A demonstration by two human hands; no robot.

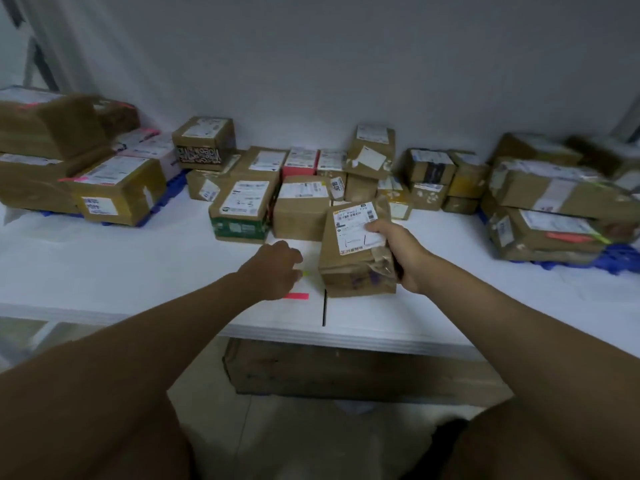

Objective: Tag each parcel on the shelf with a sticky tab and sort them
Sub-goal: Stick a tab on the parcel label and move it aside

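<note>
My right hand (398, 252) grips a brown cardboard parcel (349, 268) with a white shipping label, held tilted with its lower edge near the white shelf (138, 265). My left hand (277, 270) hovers over the shelf just left of it, fingers curled downward over the sticky tabs. A yellow-green tab (305, 273) shows at its fingertips and a pink tab strip (297, 296) lies on the shelf under the hand. Whether the fingers pinch a tab is hidden.
Several taped parcels (242, 209) line the back of the shelf against the wall. Stacks with pink tabs stand at the left (114, 188) and right (550, 216) on blue pads. A dark seam (324, 308) splits the shelf's front edge. A carton (346, 372) sits below.
</note>
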